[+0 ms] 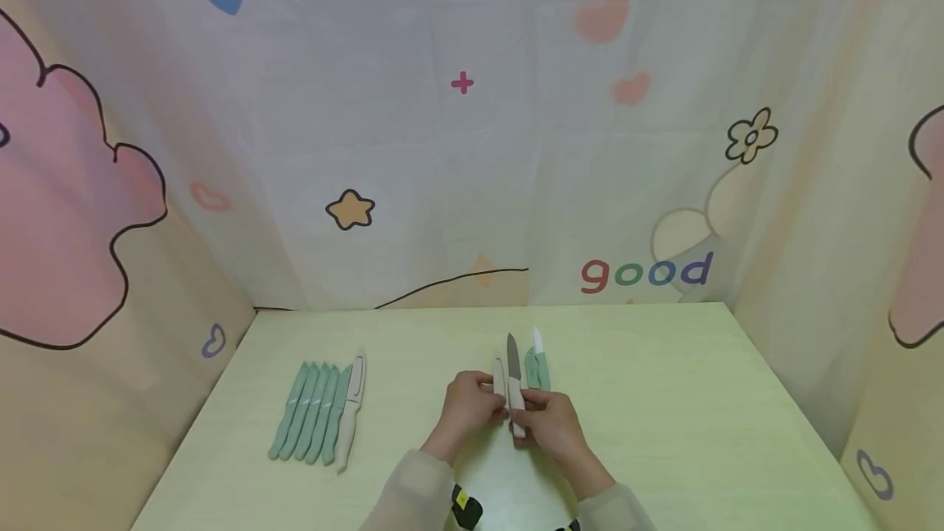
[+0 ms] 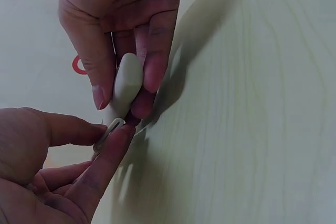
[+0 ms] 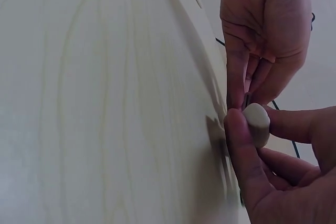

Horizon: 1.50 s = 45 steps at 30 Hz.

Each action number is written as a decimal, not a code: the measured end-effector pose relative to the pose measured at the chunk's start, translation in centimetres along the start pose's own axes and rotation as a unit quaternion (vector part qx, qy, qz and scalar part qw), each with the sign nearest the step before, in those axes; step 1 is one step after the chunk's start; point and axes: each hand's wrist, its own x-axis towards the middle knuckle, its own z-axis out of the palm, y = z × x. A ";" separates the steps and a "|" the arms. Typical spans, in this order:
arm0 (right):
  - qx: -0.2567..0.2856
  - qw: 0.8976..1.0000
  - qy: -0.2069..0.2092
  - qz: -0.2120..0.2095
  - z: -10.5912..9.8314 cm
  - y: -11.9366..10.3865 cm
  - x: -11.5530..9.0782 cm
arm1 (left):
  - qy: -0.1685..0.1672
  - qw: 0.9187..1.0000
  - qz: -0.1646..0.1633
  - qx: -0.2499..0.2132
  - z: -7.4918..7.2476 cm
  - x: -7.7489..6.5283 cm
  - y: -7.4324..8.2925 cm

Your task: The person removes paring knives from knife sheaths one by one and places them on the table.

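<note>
Okay, from where I stand, the right hand [image 1: 555, 424] has thumb and fingers pinched on the handle of the white-handled knife [image 1: 515, 388], bare grey blade pointing away from the person. Left hand [image 1: 469, 404] is just left of that knife, pinching a white sheath [image 1: 499, 375] between thumb and fingers, its slotted end towards the person in the left wrist view. Sheath and knife run roughly side by side; can't tell if they touch.

Handling, my guess: knife light and stiff, handle smooth and maybe a bit slippery; best held by the thick handle, fingers well off the edge. Sheath looks like thin, rigid plastic, very light; hold by its flat sides near the slot, clear of the mouth.

Just right of the white-handled knife: a green sheath [image 1: 532, 367] and a green-handled knife [image 1: 542, 367], white blade bare, close together. Well left of it: five green sheathed knives [image 1: 313, 412] in a slanted row, then a white sheathed knife [image 1: 351, 412] on the row's near-knife side. All that lies on the pale counter [image 1: 664, 400]; beyond the white-handled knife, a printed curtain [image 1: 413, 105].
</note>
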 end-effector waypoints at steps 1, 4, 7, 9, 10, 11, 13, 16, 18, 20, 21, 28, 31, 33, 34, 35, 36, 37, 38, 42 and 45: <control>-0.008 1.000 0.005 0.001 0.1 0.0 0.1 | 0.001 1.000 -0.002 0.007 0.1 0.1 0.0; -0.033 0.999 0.021 0.003 0.3 -0.1 0.1 | 0.005 1.000 0.000 0.030 0.2 0.5 -0.2; -0.063 0.997 0.035 -0.003 0.5 -0.2 0.2 | 0.012 0.998 0.008 0.056 0.3 0.8 -0.3; -0.083 0.996 0.042 -0.010 0.6 -0.3 0.3 | 0.020 0.997 0.013 0.070 0.2 0.9 -0.4; -0.095 0.994 0.044 -0.014 0.6 -0.3 0.3 | 0.025 0.997 0.013 0.076 0.2 1.0 -0.4; -0.107 0.993 0.047 -0.018 0.7 -0.3 0.4 | 0.028 0.996 0.015 0.080 0.3 1.1 -0.4; -0.134 0.989 0.057 -0.022 0.8 -0.2 0.6 | 0.036 0.995 0.019 0.091 0.3 1.1 -0.5; -0.171 0.982 0.074 -0.035 0.9 -0.2 0.8 | 0.044 0.993 0.027 0.104 0.5 1.2 -0.5; -0.192 0.977 0.084 -0.043 1.0 -0.2 0.8 | 0.049 0.992 0.030 0.114 0.6 1.3 -0.3; -0.207 0.973 0.091 -0.048 1.1 -0.4 0.9 | 0.053 0.990 0.034 0.124 0.7 1.4 -0.2; -0.214 0.971 0.093 -0.049 1.1 -0.5 0.9 | 0.055 0.989 0.036 0.133 0.7 1.4 -0.1; -0.273 0.955 0.106 -0.056 1.2 -0.3 1.3 | 0.063 0.979 0.038 0.187 1.0 1.6 0.5; -0.304 0.944 0.109 -0.065 1.2 -0.1 1.4 | 0.068 0.973 0.036 0.216 1.1 1.8 0.4; -0.318 0.939 0.110 -0.070 1.2 -0.1 1.5 | 0.071 0.972 0.035 0.223 1.3 1.8 0.4; -0.322 0.938 0.109 -0.074 1.2 -0.1 1.5 | 0.073 0.971 0.036 0.223 1.4 1.8 0.4; -0.326 0.936 0.108 -0.077 1.2 -0.1 1.5 | 0.075 0.971 0.040 0.222 1.4 1.8 0.4; -0.329 0.935 0.108 -0.081 1.2 -0.1 1.4 | 0.076 0.972 0.043 0.219 1.5 1.9 0.4; -0.333 0.933 0.109 -0.085 1.2 -0.1 1.4 | 0.080 0.971 0.048 0.218 1.5 1.9 0.3; -0.337 0.931 0.110 -0.089 1.2 -0.2 1.4 | 0.081 0.972 0.048 0.217 1.5 1.9 0.3; -0.352 0.923 0.117 -0.105 1.3 -0.3 1.3 | 0.088 0.971 0.047 0.218 1.6 2.0 0.4; -0.360 0.918 0.121 -0.112 1.3 -0.4 1.3 | 0.088 0.970 0.045 0.221 1.5 1.9 0.4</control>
